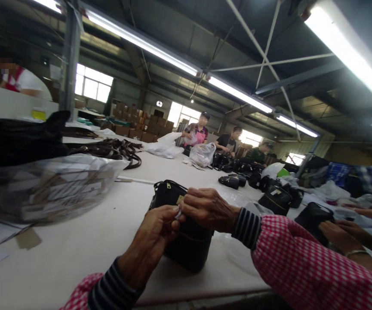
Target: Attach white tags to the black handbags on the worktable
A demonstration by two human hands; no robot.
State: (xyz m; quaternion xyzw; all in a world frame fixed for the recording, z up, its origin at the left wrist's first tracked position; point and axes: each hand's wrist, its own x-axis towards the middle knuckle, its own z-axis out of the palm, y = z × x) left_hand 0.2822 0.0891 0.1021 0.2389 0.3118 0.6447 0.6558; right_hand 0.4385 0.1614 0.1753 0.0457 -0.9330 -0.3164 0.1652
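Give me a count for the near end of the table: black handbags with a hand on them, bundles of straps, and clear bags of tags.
Black handbags with a hand on them: 2
Dark brown strap bundles: 1
Clear plastic bags of tags: 1
Total: 4

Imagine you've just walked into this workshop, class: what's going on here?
A person's left hand and right hand pinch a small pale item between them, just above an upright black bag on a long white worktable. A clear plastic bag of paper tags lies to the left, with dark straps beyond it. To the right, a co-worker's hands touch another black bag. More people work farther down the table.
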